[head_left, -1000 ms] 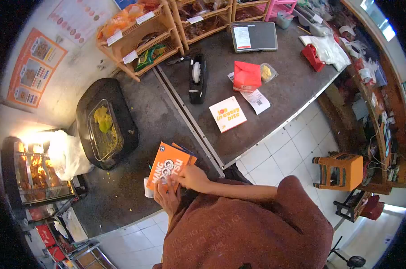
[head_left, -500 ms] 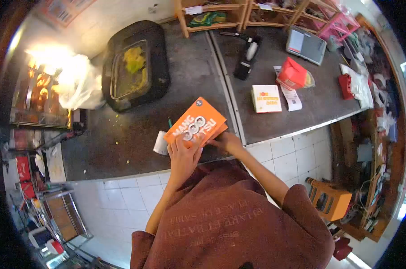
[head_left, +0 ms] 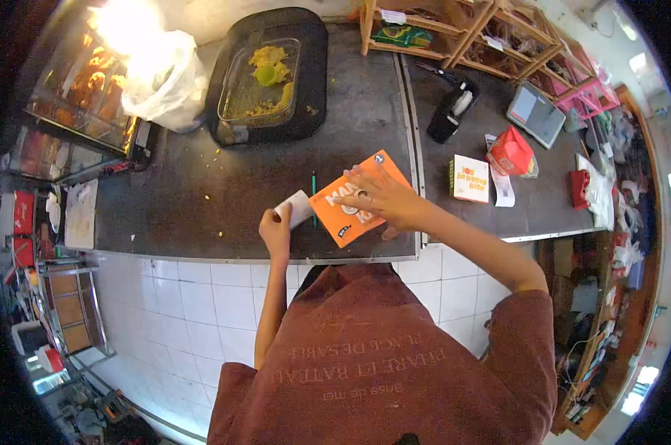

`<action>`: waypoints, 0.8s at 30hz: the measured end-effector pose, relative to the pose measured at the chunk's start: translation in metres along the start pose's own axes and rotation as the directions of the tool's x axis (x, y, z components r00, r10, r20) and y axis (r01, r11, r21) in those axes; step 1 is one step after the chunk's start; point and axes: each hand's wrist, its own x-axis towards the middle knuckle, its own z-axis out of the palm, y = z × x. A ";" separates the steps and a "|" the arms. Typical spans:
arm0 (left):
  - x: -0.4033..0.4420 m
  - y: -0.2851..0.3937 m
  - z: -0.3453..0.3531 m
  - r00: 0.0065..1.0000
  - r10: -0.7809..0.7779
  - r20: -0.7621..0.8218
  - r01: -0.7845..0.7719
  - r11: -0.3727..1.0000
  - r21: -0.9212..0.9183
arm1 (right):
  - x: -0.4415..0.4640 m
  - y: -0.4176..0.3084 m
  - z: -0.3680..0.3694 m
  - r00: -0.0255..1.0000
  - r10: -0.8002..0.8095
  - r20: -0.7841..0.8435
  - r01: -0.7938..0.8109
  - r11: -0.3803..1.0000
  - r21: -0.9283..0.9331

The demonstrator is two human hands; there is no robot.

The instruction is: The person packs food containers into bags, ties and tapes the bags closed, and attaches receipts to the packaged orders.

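My left hand (head_left: 275, 233) is closed on a white roll (head_left: 297, 206) that looks like paper, near the front edge of the dark table. Just right of it lies an orange printed box (head_left: 337, 213), tilted at an angle to the edge. My right hand (head_left: 393, 202) lies across the top of this box with the fingers spread, hiding part of the lettering. A slim green pen or pencil (head_left: 314, 194) shows between the roll and the box.
A clear tray (head_left: 235, 96) with yellow food stands on a black base. Right of the table seam are a white-and-yellow box (head_left: 470, 178), a red food packet (head_left: 510, 151), a black tape dispenser (head_left: 448, 119) and a grey scale (head_left: 536, 115). Wooden shelves (head_left: 458, 52) line the back.
Both hands were on the orange box; my left hand has moved onto the white roll. The box is now lower and turned, with my right hand flat on top. The view has shifted.
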 end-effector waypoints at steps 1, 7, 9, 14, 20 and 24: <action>0.001 0.002 -0.006 0.998 0.059 -0.009 -0.060 0.985 -0.159 | 0.006 0.005 0.009 0.999 -0.024 -0.044 0.024 1.000 0.010; -0.008 0.060 -0.060 0.961 0.252 0.118 -0.038 0.539 -0.841 | 0.020 0.014 0.005 1.000 -0.023 -0.013 0.023 1.000 0.002; -0.010 0.068 -0.066 0.937 0.272 0.218 0.066 0.474 -0.878 | 0.020 0.018 0.002 0.995 -0.029 -0.095 0.034 0.998 0.049; -0.018 0.075 -0.034 0.852 0.362 0.379 0.154 0.519 -0.841 | -0.025 0.049 -0.037 0.898 0.400 -0.182 -0.345 0.898 0.274; -0.057 0.069 0.081 0.851 0.506 0.142 -0.453 0.843 -0.290 | -0.062 0.025 -0.089 0.708 0.516 -0.482 -0.442 0.856 0.267; -0.071 0.066 0.066 0.908 0.404 0.115 -0.339 0.866 -0.367 | -0.029 -0.004 -0.022 0.696 0.496 -0.520 -0.414 0.868 0.274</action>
